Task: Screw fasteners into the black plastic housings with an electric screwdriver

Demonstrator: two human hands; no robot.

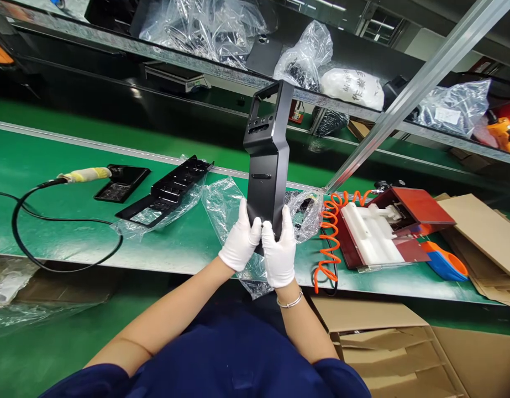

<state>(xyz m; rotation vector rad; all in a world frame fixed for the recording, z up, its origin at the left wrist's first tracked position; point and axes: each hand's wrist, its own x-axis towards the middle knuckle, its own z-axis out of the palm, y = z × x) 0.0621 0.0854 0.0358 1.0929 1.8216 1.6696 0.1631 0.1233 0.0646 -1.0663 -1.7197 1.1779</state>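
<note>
A long black housing (266, 160) with a rectangular opening at its top end stands nearly upright in front of me. My left hand (242, 237), in a white glove, grips its lower left edge. On the lower right edge my right hand (278, 247), gloved too, holds the same part, the thumbs close together on its face. Behind it a clear plastic bag (225, 207) lies on the green bench. Left of that, a second black housing (167, 192) rests on plastic film, its ribbed inner side showing.
At left lies a corded tool with a taped handle (87, 174) beside a black tray (124, 185). To the right are an orange coiled hose (329, 232), a red fixture with white blocks (373, 232) and a blue-orange object (447, 262). An open cardboard box (374, 315) stands below. Bagged parts fill the shelf (221, 69).
</note>
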